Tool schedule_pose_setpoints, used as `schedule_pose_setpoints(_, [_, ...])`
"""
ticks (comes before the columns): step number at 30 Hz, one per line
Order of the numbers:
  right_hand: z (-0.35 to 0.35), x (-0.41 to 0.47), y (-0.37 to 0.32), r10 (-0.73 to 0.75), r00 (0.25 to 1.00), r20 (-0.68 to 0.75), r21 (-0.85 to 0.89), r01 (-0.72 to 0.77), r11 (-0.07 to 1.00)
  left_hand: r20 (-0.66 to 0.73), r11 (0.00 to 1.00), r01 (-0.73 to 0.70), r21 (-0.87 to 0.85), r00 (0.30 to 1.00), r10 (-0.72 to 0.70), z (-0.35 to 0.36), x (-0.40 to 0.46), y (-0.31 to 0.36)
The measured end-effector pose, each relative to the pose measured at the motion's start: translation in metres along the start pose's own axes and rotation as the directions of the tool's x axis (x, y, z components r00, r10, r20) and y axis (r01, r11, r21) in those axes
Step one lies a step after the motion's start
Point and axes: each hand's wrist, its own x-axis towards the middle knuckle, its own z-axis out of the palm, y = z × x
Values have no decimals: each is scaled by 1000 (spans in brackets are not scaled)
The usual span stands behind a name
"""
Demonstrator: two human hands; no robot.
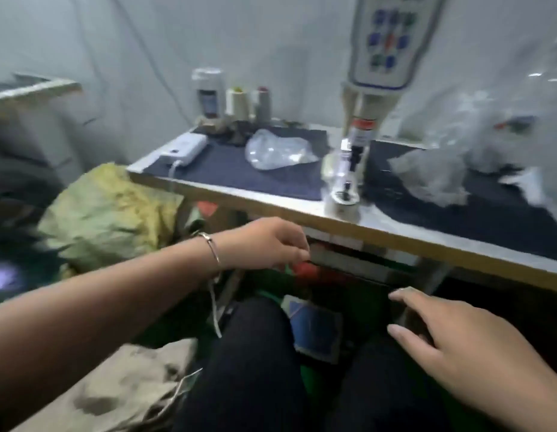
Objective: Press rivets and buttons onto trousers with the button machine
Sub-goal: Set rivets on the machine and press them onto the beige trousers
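Head view, pretty blurry all over, so no readable writing anywhere, not on the keypad and not on the red-banded label lower down. Button machine (364, 126) standing upper centre-right on the table (302, 210), pale body, panel of blue buttons with one red in the middle, round die base right at the table's front edge. Dark blue cloth (239, 173) spread over the tabletop, can't tell if it's trousers or just a mat. On it, a white box with a cable (185, 149) towards the left, a crumpled clear plastic bag (278, 152) centre, more clear bags (476, 151) piled at the right. Thread cones (250, 104) and a white jar (208, 92) along the back by the wall. Left hand (268, 244), bracelet (211, 246) on the wrist, reaching mid-frame under the table edge, fingers curled downward with the tips drawn together near something red; whether pinching anything, can't tell through the blur. Right hand (452, 335) lower right, fingers spread apart and straight, holding nothing, hovering over the lap. Dark trouser legs (249, 369) of the seated person bottom centre. Yellow-green sack (115, 213) left of the table, beige cloth pile (115, 388) in the lower left corner.
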Motion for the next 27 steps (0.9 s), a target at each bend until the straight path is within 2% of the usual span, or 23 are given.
schedule_pose_setpoints(2, [-5,41,-54,-287,958,1,-51,287,957,-219,976,144,-163,959,-178,-32,-61,-42])
schedule_pose_setpoints(3, [-3,59,-82,-409,913,15,-38,409,912,-312,944,203,-260,907,-281,-39,-96,-63])
schedule_pose_setpoints(5, [9,93,-142,-597,801,53,34,596,802,-476,876,329,-352,743,-470,-38,-167,-100])
schedule_pose_setpoints(7, [32,114,-203,-727,680,97,147,712,686,-575,779,535,-327,542,-613,-15,-235,-132])
schedule_pose_setpoints(9, [64,124,-252,-800,587,122,208,773,599,-592,640,713,-287,393,-704,24,-287,-155])
schedule_pose_setpoints(10, [83,126,-271,-824,553,125,215,796,566,-576,575,776,-259,354,-737,47,-308,-163])
schedule_pose_setpoints(12, [119,128,-299,-859,495,131,220,830,512,-498,497,853,-162,364,-787,94,-337,-174])
schedule_pose_setpoints(16, [174,127,-324,-904,377,203,198,888,415,-275,512,858,-50,481,-833,169,-362,-187])
schedule_pose_setpoints(19, [198,125,-330,-899,313,305,83,932,353,-386,518,851,86,508,-770,184,-360,-195])
schedule_pose_setpoints(21, [209,121,-334,-900,279,335,32,951,307,-413,567,818,92,550,-726,173,-362,-198])
schedule_pose_setpoints(24, [219,113,-342,-919,274,285,18,957,291,-311,618,786,11,590,-745,140,-373,-199])
schedule_pose_setpoints(27, [212,112,-350,-914,314,257,151,921,359,-230,619,781,-79,590,-774,110,-382,-198])
